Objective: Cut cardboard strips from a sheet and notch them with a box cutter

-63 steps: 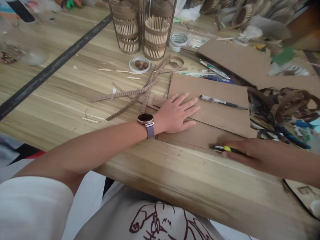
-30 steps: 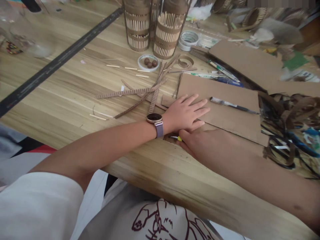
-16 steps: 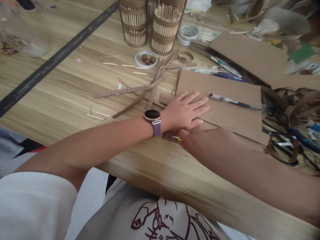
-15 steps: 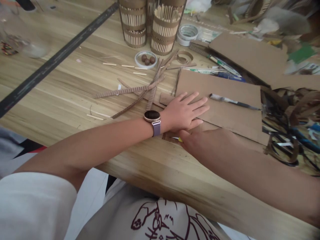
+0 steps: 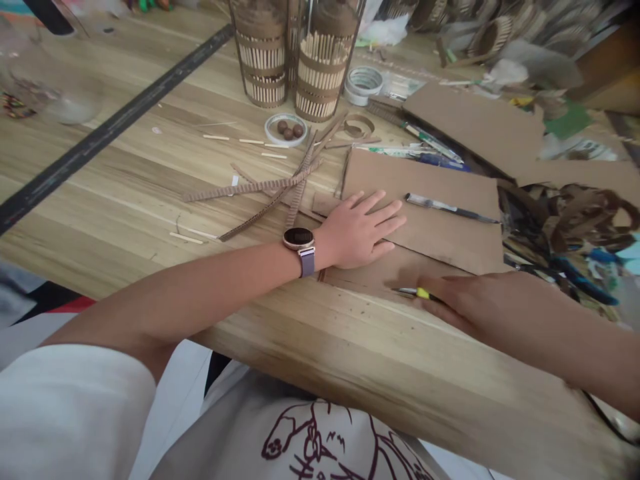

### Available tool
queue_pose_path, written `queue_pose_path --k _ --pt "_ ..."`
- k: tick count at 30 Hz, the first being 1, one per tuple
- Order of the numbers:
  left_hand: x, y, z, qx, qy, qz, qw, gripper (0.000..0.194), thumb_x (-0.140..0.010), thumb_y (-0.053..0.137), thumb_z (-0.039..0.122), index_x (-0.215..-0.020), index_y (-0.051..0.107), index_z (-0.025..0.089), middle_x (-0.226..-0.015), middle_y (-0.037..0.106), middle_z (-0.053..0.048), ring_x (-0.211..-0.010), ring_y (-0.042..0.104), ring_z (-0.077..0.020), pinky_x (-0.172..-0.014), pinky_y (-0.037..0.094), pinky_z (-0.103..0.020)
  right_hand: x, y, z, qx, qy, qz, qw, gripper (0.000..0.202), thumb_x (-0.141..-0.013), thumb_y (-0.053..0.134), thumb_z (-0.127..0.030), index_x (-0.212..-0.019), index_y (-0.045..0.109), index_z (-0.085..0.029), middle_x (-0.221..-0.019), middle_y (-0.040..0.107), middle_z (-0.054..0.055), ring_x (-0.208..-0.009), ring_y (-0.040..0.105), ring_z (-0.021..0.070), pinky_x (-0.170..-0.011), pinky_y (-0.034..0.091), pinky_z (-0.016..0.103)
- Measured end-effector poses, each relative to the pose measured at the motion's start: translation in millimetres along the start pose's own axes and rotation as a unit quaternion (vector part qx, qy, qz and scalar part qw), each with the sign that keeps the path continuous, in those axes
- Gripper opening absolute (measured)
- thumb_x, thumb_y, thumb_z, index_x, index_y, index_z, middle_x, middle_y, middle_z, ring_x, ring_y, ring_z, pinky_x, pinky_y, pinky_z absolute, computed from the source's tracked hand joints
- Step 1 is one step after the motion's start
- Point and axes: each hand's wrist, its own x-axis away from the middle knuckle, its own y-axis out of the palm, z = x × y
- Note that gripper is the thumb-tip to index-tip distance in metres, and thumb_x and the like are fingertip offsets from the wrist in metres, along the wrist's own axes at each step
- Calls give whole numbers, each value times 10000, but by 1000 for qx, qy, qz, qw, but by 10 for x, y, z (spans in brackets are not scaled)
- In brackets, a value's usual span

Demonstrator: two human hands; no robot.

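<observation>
My left hand (image 5: pixel 357 230), fingers spread, presses flat on brown cardboard (image 5: pixel 425 237) near the table's front edge. A narrower lower piece of cardboard (image 5: pixel 370 277) shows under and in front of it. My right hand (image 5: pixel 450 300) is closed around a utility knife (image 5: pixel 423 293) with a yellow part; its thin blade points left and lies at the lower cardboard's front edge. Most of the handle is hidden in the fist. A black pen (image 5: pixel 450 208) rests on the upper cardboard, right of my left fingers.
Corrugated cardboard strips (image 5: pixel 260 183) lie crossed left of the cardboard. Behind are a white ring with brown balls (image 5: pixel 285 130), matchstick-like cylinders (image 5: pixel 320 80) and tape rolls (image 5: pixel 364 83). A dark ruler-like strip (image 5: pixel 120 120) crosses the left; cardboard scraps (image 5: pixel 590 213) pile at right.
My right hand has moved right, away from beside the left hand, bringing the knife blade into sight. My left hand stays flat on the cardboard. The view has shifted slightly.
</observation>
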Motion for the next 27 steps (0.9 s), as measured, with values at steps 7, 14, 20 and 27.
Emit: queue_pose_path --k 7,14,20,27 --pt "-14 -4 11 -4 -11 -11 1000 517 -1043 387 364 -1521 443 174 -1630 355 -73 -1508 306 -340 -1211 258 -518 -416 -252 -516 33 7 -78 996 367 -1021 365 -415 -1017 664 -202 -698 700 49 -567 596 194 -472 211 279" --pt "-34 5 -12 -9 -4 -13 1000 518 -1049 355 357 -1530 434 182 -1631 359 -62 -1504 313 -351 -1211 255 -519 -656 -311 -762 104 -21 -104 989 245 -988 430 -238 -921 655 -167 -624 625 38 -477 477 149 -490 175 288" --pt "-43 23 -16 -9 0 -5 1000 518 -1046 366 363 -1526 440 183 -1623 374 -60 -1494 334 -347 -1204 271 -518 -657 -276 -747 124 -32 -93 987 275 -993 417 -241 -899 659 -150 -609 631 63 -489 522 158 -494 195 277" --pt "-38 69 -40 -13 9 4 1000 518 -1052 371 387 -1522 445 183 -1619 379 -74 -1493 334 -352 -1195 281 -531 -641 -230 -773 101 -49 -46 993 232 -943 456 -184 -964 685 -156 -684 692 97 -555 596 174 -517 288 283"
